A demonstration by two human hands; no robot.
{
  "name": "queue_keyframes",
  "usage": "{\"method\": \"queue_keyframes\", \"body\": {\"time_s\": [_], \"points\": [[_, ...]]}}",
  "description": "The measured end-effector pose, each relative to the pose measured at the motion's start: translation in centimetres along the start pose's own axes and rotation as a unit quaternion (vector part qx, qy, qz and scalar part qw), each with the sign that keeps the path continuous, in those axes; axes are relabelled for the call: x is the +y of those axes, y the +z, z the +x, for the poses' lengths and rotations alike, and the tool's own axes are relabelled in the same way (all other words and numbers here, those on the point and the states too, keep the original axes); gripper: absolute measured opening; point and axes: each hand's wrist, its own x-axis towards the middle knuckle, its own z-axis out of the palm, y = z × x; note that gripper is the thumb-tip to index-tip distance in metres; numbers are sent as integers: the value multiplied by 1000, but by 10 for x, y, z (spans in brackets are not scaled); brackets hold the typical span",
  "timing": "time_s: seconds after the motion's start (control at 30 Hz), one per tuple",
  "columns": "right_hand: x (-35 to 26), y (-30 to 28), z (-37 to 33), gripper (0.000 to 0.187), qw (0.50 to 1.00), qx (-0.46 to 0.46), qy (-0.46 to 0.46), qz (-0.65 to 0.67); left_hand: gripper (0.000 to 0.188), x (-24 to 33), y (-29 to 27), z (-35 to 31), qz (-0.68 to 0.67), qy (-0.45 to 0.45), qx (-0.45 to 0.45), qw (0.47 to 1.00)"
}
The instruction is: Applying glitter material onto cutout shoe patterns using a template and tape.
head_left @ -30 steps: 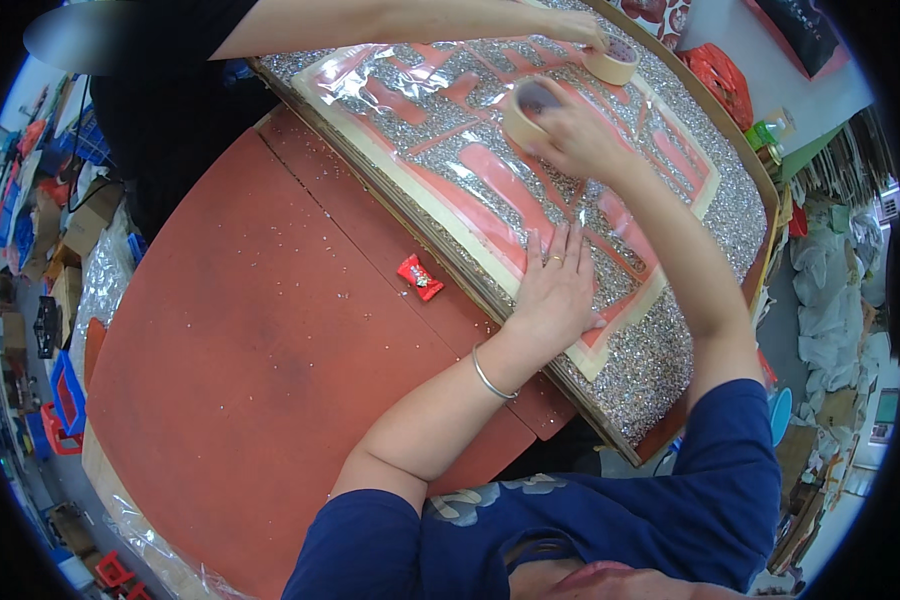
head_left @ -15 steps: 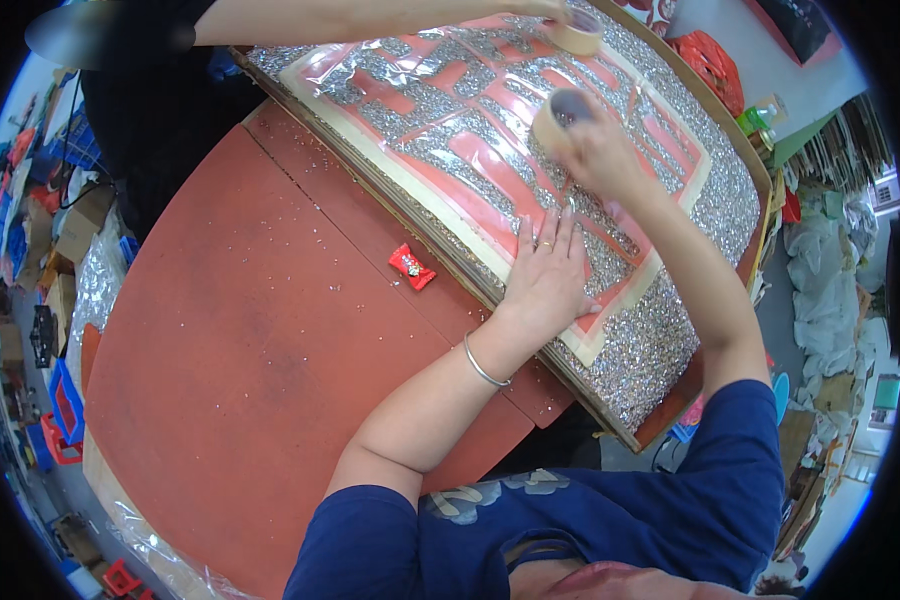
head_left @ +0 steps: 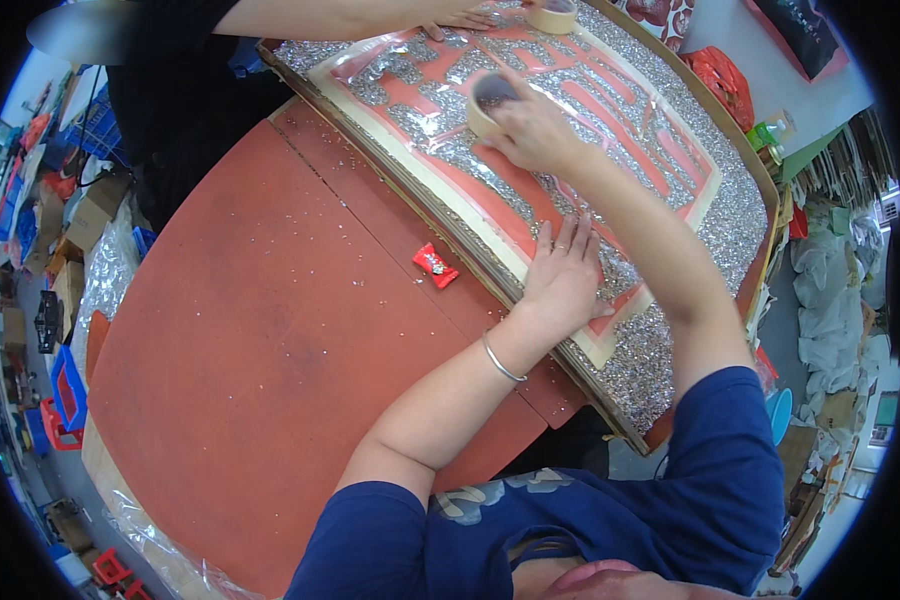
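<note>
Sheet with red shapes [head_left: 515, 187] lies under both my hands: left hand [head_left: 567, 272] pressing flat, fingers slightly spread; right hand [head_left: 542, 132], just ahead, curled round a tape roll [head_left: 480, 118]; small red packet [head_left: 435, 265] left of my wrists.

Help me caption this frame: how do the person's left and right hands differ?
The left hand lies flat on the pink-patterned sheet, while the right hand grips a cream tape roll. The left hand wears a ring; none shows on the right hand. The left hand's fingers are extended; the right hand's are mostly curled. Both are ungloved.
</note>
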Motion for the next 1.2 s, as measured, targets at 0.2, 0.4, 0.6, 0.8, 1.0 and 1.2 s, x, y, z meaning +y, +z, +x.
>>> {"method": "queue_keyframes", "body": {"time_s": [0.2, 0.4, 0.6, 0.8, 1.0, 1.2], "points": [[3, -18, -33, 27, 999, -36, 23, -20, 95, 4, -2, -1, 44, -19, -13, 999], [-23, 7, 19, 28, 999, -46, 27, 6, 93, -3, 21, 2, 64, -4, 28, 998], [-49, 7, 22, 28, 997, -12, -15, 81, 92, 2, 15, 4, 75, -16, -13, 997], [-43, 11, 24, 26, 996, 7, -43, 77, 94, 1, 16, 5, 69, -30, -14, 997], [-50, -1, 11, 28, 996, -42, -50, 55, 95, 9, 3, 5, 72, -44, -59, 995], [-42, 4, 14, 30, 997, -2, -45, 58, 93, 3, 5, 4, 29, -17, -38, 999]]}}
